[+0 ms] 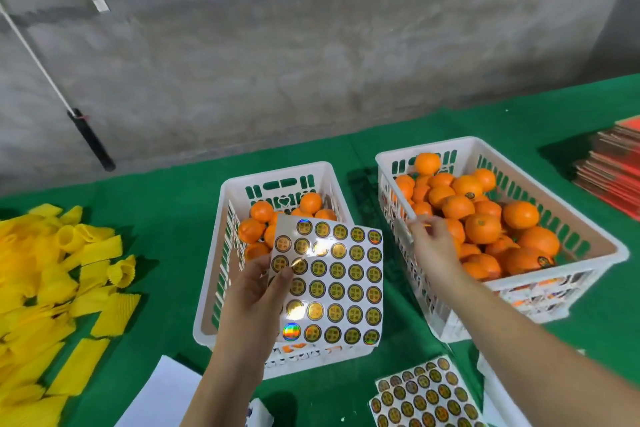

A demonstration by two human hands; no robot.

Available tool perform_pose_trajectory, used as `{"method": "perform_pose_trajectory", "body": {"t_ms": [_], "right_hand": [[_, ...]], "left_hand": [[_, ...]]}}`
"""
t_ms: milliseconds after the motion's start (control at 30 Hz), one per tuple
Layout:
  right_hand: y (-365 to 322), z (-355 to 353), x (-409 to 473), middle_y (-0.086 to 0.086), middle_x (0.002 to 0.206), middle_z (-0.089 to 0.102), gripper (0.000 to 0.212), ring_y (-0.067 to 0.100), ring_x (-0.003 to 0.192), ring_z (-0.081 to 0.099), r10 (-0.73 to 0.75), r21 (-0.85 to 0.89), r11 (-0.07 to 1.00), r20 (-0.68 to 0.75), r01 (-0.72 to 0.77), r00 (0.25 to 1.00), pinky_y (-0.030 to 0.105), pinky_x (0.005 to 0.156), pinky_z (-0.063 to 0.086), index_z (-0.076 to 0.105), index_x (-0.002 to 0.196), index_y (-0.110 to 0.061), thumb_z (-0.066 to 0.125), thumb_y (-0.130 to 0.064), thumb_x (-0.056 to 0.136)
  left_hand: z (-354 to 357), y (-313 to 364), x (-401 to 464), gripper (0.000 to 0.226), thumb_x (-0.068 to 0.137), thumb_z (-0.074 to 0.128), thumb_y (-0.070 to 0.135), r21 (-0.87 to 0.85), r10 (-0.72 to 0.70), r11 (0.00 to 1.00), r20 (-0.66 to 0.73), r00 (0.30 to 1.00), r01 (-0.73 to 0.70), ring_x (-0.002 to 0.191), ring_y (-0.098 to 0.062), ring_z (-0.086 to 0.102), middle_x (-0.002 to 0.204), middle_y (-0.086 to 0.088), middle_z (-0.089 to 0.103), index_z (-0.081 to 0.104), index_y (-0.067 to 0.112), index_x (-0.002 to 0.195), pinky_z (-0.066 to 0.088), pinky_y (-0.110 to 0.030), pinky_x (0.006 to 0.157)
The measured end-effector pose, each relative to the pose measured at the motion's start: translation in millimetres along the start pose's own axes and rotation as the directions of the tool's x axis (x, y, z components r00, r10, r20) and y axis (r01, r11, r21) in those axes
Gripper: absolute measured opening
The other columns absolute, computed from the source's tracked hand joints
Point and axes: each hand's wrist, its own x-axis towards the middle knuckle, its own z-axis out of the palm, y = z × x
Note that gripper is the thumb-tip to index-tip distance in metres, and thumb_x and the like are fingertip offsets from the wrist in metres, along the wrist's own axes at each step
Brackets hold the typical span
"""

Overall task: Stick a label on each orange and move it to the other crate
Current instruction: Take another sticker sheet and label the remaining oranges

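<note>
yellow foam sleeves (52,274) lie piled on the green counter (166,211) at far left. my left hand (256,291) grips a label sheet (332,284) above the left crate (277,184), which holds a few oranges (261,211). my right hand (433,246) reaches over the right crate (588,239), fingertips pinched as if around a label, though i cannot tell, beside its heaped fruit (483,229). more sheets (426,395) lie near me.
</note>
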Motion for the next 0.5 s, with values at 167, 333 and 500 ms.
{"method": "perform_pose_trajectory", "body": {"t_ms": [167, 333, 500], "right_hand": [[-3, 38, -58, -0.017, 0.107, 0.077, 0.046, -0.001, 0.1, 0.072, -0.034, 0.043, 0.999, 0.454, 0.017, 0.891, 0.013, 0.077, 0.054, 0.074, 0.111, -0.038, 0.045, -0.071, 0.096], [-6, 58, -67, -0.01, 0.114, 0.078, 0.071, 0.007, 0.103, 0.075, 0.063, 0.052, 0.99, 0.666, -0.131, 0.743, 0.014, 0.071, 0.058, 0.077, 0.112, -0.044, 0.035, -0.093, 0.083], [23, 80, -60, 0.001, 0.08, 0.072, 0.02, 0.02, 0.069, 0.069, -0.276, -0.023, 0.951, 0.393, 0.309, 0.877, 0.03, 0.061, 0.058, 0.065, 0.086, -0.025, 0.059, -0.022, 0.105]], "left_hand": [[-7, -18, 14, 0.019, 0.107, 0.057, 0.01, 0.07, 0.029, 0.997, -0.065, 0.997, -0.024, 0.089, -0.018, 0.08, 0.102, 0.001, 0.082, 0.072, 0.019, 0.115, 0.062, -0.027, 0.065], [-21, -42, 40, 0.015, 0.107, 0.059, 0.012, 0.092, -0.017, 0.995, -0.222, 0.975, 0.038, 0.092, -0.026, 0.08, 0.1, 0.0, 0.082, 0.07, 0.02, 0.113, 0.064, -0.047, 0.077], [-40, -64, 70, 0.015, 0.108, 0.057, 0.023, 0.321, 0.001, 0.945, -0.21, 0.978, 0.068, 0.078, -0.016, 0.077, 0.085, 0.017, 0.079, 0.069, 0.028, 0.103, 0.061, -0.033, 0.063]]}}
